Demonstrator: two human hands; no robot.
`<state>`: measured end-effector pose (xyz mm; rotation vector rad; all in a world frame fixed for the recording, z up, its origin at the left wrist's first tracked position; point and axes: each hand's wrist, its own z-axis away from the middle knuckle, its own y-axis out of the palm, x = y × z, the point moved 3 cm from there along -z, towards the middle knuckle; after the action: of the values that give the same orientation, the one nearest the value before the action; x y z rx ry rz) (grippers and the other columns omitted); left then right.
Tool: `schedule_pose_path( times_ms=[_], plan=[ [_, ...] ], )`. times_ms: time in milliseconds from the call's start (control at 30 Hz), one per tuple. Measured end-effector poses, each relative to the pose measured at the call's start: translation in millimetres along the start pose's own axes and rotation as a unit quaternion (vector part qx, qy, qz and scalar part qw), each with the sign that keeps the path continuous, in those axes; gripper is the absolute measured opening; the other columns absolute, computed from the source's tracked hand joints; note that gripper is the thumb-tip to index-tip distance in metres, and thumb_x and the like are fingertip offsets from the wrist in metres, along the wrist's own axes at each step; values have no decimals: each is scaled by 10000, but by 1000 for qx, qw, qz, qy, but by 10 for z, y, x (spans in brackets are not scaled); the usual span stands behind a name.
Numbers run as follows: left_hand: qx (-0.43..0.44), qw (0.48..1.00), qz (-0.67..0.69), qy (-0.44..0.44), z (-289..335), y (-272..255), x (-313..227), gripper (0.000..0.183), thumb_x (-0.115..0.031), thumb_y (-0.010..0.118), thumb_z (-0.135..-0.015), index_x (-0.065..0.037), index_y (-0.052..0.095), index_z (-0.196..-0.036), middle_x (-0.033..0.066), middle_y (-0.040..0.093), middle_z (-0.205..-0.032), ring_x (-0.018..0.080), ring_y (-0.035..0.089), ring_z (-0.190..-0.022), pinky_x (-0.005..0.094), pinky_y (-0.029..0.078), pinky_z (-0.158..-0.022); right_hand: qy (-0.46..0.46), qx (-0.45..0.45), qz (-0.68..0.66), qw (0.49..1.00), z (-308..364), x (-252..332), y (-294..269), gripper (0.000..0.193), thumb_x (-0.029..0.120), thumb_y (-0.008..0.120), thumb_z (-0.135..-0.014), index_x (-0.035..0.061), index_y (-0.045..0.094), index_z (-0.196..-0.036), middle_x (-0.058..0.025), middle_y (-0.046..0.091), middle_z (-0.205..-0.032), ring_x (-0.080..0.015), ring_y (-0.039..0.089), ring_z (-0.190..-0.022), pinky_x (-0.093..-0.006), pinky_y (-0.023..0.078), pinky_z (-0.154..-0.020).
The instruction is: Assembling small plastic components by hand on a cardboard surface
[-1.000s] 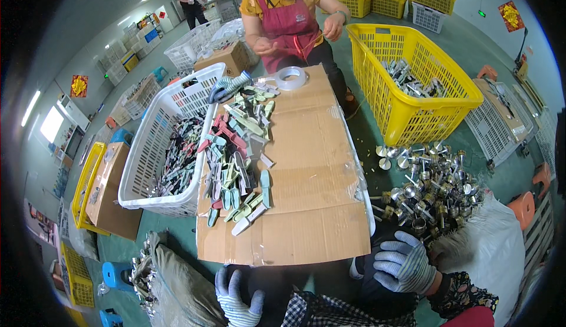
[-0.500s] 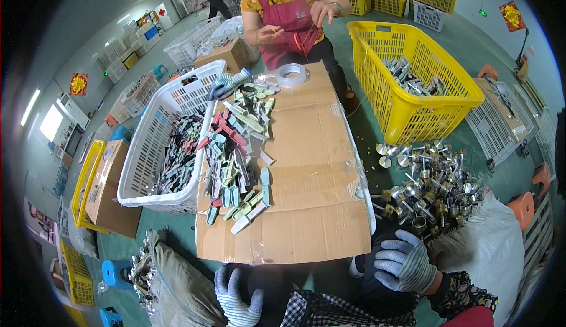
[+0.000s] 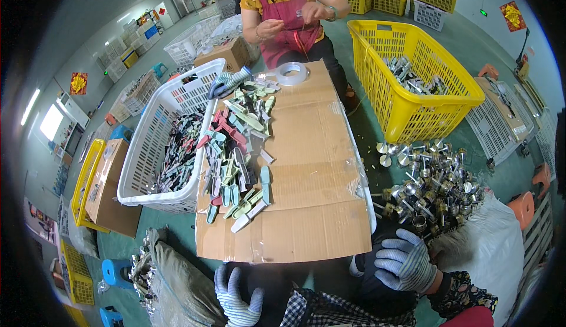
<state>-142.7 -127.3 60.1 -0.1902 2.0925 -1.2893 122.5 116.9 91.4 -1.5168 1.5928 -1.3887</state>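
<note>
Both my hands wear white and blue striped gloves and hold nothing. My left hand (image 3: 237, 300) rests on my dark-clothed lap, just below the near edge of the cardboard sheet (image 3: 312, 197), its thumb apart from the fingers. Draped over my right knee is my right hand (image 3: 407, 263), fingers spread. On the cardboard's left side lies a heap of clip-like plastic pieces (image 3: 236, 144) in green, pink, grey and white. A roll of clear tape (image 3: 291, 74) lies at the far end, and a loose striped glove (image 3: 229, 83) is at the far left.
A white basket (image 3: 132, 173) of similar pieces stands left of the cardboard. To the right are a yellow basket (image 3: 433, 100), a pile of metal parts (image 3: 433, 185) and a white sack (image 3: 498, 238). A co-worker in a red apron (image 3: 289, 20) sits opposite.
My hands stay where they were. The co-worker's hands have shifted slightly, the one at the right moving inward. A person in dark clothes behind has moved to the right.
</note>
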Motion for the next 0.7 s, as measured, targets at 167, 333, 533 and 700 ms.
schedule_pose_path(
  times_ms=[167, 333, 533, 700],
  plan=[
    [1, 1000, -4, -1, 0, 4, -2, 657, -293, 682, -702, -31, 454, -1260, 272, 372, -1310, 436, 397, -1191, 504, 319, -1011, -4, -13, -16, 1000, 32, -14, 33, 174, 272, 737, -686, 172, 660, -806, 17, 650, -891, -191, 599, -961, -442, 337, -1019],
    [2, 1000, -1, -2, -15, -5, -24, 655, -301, 679, -704, -27, 456, -1257, 271, 374, -1307, 435, 396, -1191, 503, 319, -1009, -5, -11, -18, 1000, 22, -7, 11, 174, 269, 737, -685, 170, 659, -805, 15, 650, -891, -192, 600, -961, -446, 339, -1019],
    [-4, 1000, 9, -3, -18, 4, -18, 647, -311, 674, -717, -27, 456, -1256, 271, 375, -1306, 434, 400, -1187, 505, 319, -1008, -2, -9, -19, 1000, 15, -9, 16, 174, 271, 737, -688, 170, 660, -807, 16, 652, -894, -194, 600, -968, -449, 341, -1018],
    [-1, 1000, 7, -1, -19, -7, -31, 643, -310, 673, -719, -28, 456, -1254, 272, 375, -1306, 435, 402, -1184, 507, 319, -1007, -4, -8, -18, 1000, 16, -6, 8, 176, 275, 737, -689, 171, 661, -808, 17, 652, -898, -195, 600, -969, -451, 342, -1017]
  ],
)
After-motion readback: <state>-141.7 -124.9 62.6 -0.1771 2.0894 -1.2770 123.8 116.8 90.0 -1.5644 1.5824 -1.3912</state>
